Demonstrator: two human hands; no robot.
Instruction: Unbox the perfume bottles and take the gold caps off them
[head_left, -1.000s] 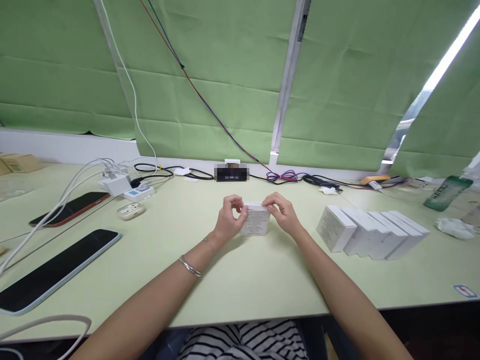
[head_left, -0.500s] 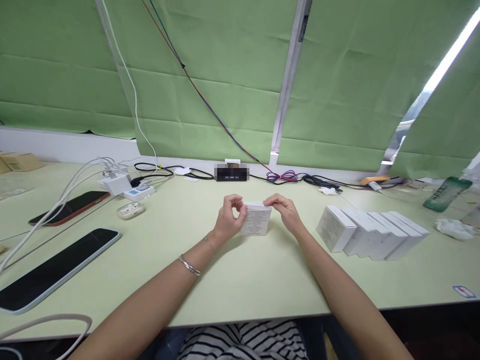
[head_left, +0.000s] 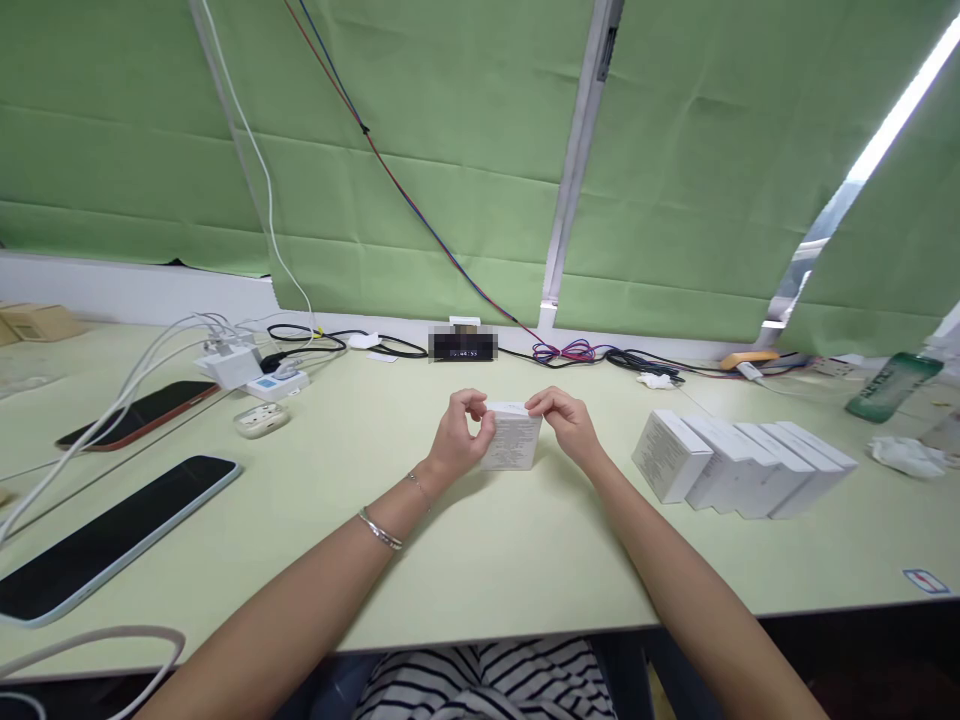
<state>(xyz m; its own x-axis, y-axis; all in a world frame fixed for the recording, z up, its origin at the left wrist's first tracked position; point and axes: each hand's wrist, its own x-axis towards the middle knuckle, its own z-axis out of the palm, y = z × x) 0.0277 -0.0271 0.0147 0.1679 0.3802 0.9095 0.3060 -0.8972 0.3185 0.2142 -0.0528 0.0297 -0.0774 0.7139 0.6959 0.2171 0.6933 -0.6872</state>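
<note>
A small white box (head_left: 513,443) with fine grey print on its near face stands upright on the table in front of me. My left hand (head_left: 463,432) pinches its upper left corner, thumb against the printed face and fingers curled behind. At the upper right corner, my right hand (head_left: 568,420) has its fingertips closed together on the top edge. What the right thumb does is hidden. Off to the right, several similar white boxes (head_left: 671,458) stand in a leaning row, apart from both hands.
On the left lie a dark-screened phone (head_left: 120,540), a red-edged phone (head_left: 142,412), an earbud case (head_left: 261,420) and a white charger (head_left: 231,365) with cables. A small digital timer (head_left: 463,347) stands at the back. A green bottle (head_left: 892,388) and crumpled tissue (head_left: 907,456) are far right.
Hands and box hold almost the same position. The timer display has advanced by a second, and the view has shifted very slightly.
</note>
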